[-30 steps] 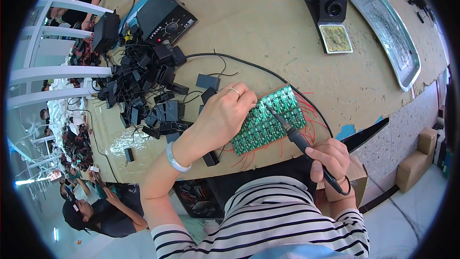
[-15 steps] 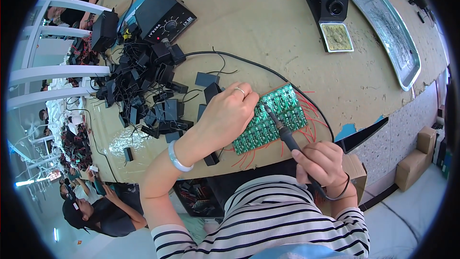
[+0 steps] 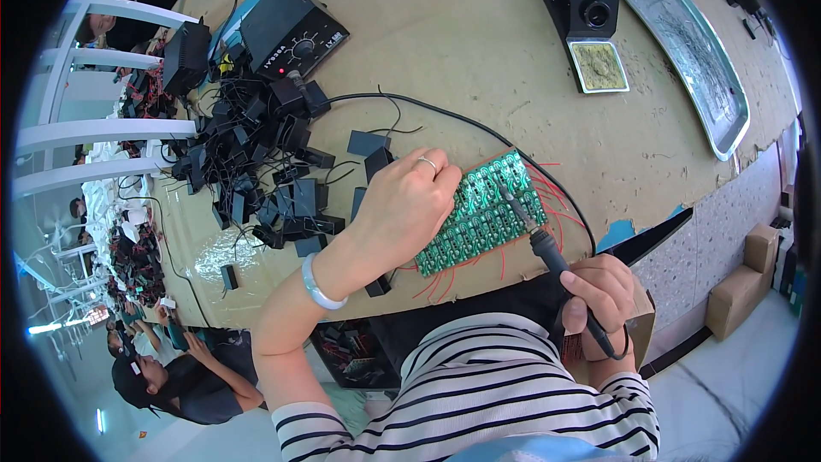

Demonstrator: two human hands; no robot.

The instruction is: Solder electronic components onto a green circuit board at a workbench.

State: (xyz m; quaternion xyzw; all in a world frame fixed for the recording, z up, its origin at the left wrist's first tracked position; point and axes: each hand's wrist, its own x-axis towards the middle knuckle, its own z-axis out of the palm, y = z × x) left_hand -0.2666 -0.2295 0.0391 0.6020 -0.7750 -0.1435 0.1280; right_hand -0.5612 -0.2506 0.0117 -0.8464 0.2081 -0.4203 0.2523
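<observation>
Circuit board point(image 3: 481, 216) on the counter point(image 3: 479, 51), in front of me. Right grip point(image 3: 602, 293) clenched round the soldering iron point(image 3: 547, 248); tip's shifted right across the board since half a second ago, so probably a different spot being worked. Left grip point(image 3: 410, 198) bunched at the board's upper-left edge; can't tell if it's pinching anything.

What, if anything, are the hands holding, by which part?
The right hand holds the soldering iron by its dark handle. The left hand is at the left end of the circuit board; any grip there is hidden.
</observation>
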